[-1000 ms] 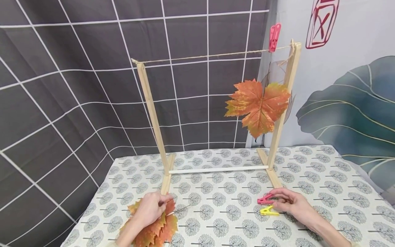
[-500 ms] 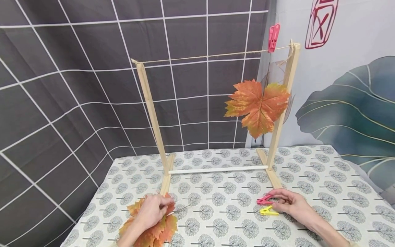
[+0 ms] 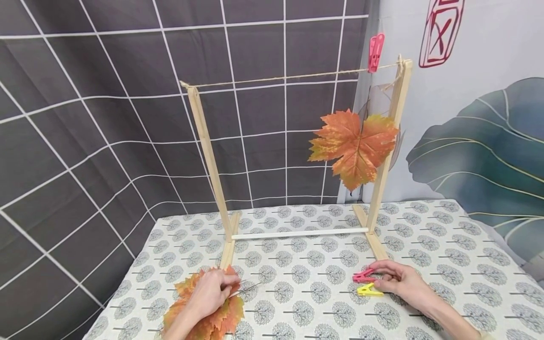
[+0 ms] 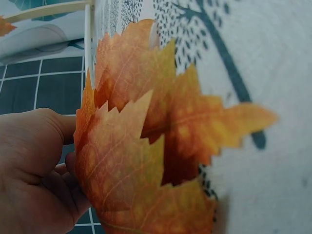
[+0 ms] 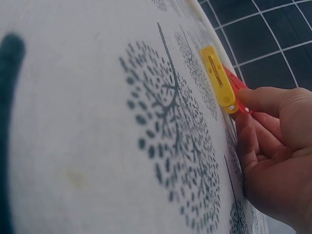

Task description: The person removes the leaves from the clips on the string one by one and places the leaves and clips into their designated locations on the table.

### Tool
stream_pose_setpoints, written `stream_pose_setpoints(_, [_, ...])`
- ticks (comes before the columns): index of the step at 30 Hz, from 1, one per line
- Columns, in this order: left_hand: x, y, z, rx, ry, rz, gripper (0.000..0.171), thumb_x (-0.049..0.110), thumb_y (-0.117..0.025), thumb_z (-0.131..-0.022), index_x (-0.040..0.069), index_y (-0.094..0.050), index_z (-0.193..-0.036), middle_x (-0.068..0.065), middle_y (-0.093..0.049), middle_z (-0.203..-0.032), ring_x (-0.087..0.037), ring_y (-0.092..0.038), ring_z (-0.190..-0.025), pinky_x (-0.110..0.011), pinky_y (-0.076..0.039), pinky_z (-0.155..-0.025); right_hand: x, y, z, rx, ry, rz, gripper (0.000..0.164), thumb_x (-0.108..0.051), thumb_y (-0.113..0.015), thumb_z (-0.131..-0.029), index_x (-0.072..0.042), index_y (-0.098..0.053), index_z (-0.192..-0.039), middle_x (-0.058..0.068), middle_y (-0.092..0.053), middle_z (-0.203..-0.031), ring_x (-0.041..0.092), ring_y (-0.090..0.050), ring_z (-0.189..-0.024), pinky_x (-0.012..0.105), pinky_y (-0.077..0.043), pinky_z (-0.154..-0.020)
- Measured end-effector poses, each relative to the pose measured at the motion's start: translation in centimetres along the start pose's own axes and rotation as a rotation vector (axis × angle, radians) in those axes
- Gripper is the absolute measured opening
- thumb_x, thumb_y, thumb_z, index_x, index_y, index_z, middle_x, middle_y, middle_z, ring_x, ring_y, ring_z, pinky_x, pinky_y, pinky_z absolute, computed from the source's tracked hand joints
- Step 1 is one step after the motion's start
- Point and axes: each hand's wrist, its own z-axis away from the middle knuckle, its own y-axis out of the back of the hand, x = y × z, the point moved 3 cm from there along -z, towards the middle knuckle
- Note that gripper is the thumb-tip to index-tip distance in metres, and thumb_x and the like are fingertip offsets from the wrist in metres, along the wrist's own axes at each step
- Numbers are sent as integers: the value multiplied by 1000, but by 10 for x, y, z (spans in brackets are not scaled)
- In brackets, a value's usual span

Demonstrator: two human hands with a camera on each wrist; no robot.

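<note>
Orange-yellow artificial maple leaves (image 3: 227, 314) lie stacked at the front left of the table. Over them my left hand (image 3: 208, 293) pinches at the stem end, with thin stems poking out to the right. The left wrist view shows the thumb and curled fingers at the edge of the leaves (image 4: 126, 170). At the front right, my right hand (image 3: 401, 282) pinches a pink clothespin (image 3: 362, 275) between thumb and fingers. A yellow clothespin (image 3: 369, 290) lies right beside it, close to the thumb; in the right wrist view this yellow clothespin (image 5: 218, 80) partly covers the pink one.
A wooden frame (image 3: 208, 156) stands mid-table, a twine line (image 3: 272, 79) strung between its posts. Another pink clothespin (image 3: 375, 53) sits on the twine near the right post. Below it hangs a large orange leaf (image 3: 354, 148). A white rod (image 3: 297, 233) joins the feet.
My left hand has shifted slightly down and toward me over the leaves. My right hand stays at the clothespins, nearly still.
</note>
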Motion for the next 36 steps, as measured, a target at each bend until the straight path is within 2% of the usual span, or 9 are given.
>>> stream_pose_setpoints(9, [1, -1, 1, -8, -4, -2, 30, -8, -74, -75, 10, -81, -99, 1, -68, -84, -5, -47, -65, -24, -42, -54, 2, 0, -1, -5, 2, 13, 50, -13, -77, -86, 6, -58, -128, 6, -64, -91, 13, -59, -76, 26, -52, -67])
stream_pose_setpoints(17, [-1, -1, 2, -31, -4, 11, 28, -7, -74, -76, 8, -80, -99, -1, -69, -87, -5, -50, -66, -23, -43, -54, 0, 0, -1, -19, 33, 16, 47, -9, -73, -89, 9, -57, -129, 7, -64, -91, 12, -59, -74, 25, -50, -62])
stream_pose_setpoints(28, [-2, -2, 1, -28, -11, -5, 27, -6, -76, -76, 11, -81, -97, 2, -69, -85, -3, -49, -66, -23, -42, -54, -3, -1, 0, -22, 70, 22, 48, -7, -73, -89, 10, -55, -130, 7, -66, -92, 13, -60, -75, 25, -52, -65])
stream_pose_setpoints(36, [-3, -2, 1, -36, -14, -5, 27, -5, -76, -76, 11, -80, -97, 2, -70, -85, -4, -52, -67, -24, -46, -57, -4, -1, 2, -24, 21, 17, 53, -12, -76, -87, 9, -56, -132, 9, -68, -91, 14, -62, -75, 26, -52, -64])
